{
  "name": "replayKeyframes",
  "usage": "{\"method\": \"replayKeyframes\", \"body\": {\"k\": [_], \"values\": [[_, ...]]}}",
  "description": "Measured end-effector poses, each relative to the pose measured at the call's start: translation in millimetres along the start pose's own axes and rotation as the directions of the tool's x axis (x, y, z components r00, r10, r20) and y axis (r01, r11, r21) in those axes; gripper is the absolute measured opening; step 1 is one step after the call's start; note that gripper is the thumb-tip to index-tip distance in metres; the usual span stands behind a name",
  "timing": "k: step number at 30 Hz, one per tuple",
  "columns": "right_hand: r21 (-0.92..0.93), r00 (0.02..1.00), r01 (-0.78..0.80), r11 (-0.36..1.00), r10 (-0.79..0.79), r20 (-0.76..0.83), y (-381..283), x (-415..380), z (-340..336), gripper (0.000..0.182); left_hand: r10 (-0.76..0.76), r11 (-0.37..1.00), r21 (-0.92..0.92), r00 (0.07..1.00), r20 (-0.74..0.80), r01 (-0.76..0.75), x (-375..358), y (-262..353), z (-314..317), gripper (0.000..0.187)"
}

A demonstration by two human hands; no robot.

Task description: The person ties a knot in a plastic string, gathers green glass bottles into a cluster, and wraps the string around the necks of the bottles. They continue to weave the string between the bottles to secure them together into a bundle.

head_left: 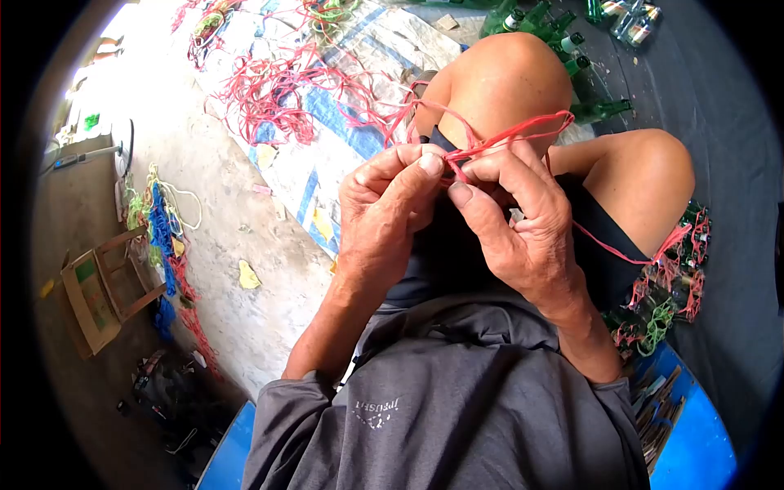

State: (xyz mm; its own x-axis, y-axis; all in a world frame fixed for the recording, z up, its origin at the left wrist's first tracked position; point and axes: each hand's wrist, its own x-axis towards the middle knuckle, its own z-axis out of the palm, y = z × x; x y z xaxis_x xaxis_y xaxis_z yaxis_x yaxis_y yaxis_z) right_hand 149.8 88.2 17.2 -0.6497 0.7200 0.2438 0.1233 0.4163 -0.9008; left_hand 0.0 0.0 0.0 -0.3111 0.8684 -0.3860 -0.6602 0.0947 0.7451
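Note:
Red cord [523,129] runs between my two hands in front of my lap, with a loop reaching up to the right over my knee. My left hand [388,200] pinches the cord between thumb and forefinger. Close beside it, my right hand [523,212] has its thumb and forefinger closed on the same cord near a small crossing of strands. One strand trails from the right hand down to the netted bundle [682,269] at the right. Another leads left to a loose tangle of red cord [273,90] on the sheet.
A white and blue sheet [343,114] covers the floor ahead. Green bottles [539,20] lie at the upper right, one bottle [602,109] beside my knee. Blue, red and green cords [163,237] hang by a wooden frame [102,290] at left. A blue surface [702,429] holds sticks.

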Motion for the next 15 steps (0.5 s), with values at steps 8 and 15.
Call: {"method": "replayKeyframes", "body": {"k": [8,15], "values": [[0.133,0.985,-0.172,0.976,0.168,0.047,-5.9,-8.1,-5.7,0.006,0.038,0.995,0.092,0.997,-0.060,-0.032,-2.7,-0.4,1.1,0.016],[0.221,0.950,-0.312,0.924,0.301,0.083,-13.1,-11.5,-6.5,0.011,0.077,0.981,0.179,0.996,-0.045,-0.068,-2.5,-0.9,-1.0,0.015]]}}
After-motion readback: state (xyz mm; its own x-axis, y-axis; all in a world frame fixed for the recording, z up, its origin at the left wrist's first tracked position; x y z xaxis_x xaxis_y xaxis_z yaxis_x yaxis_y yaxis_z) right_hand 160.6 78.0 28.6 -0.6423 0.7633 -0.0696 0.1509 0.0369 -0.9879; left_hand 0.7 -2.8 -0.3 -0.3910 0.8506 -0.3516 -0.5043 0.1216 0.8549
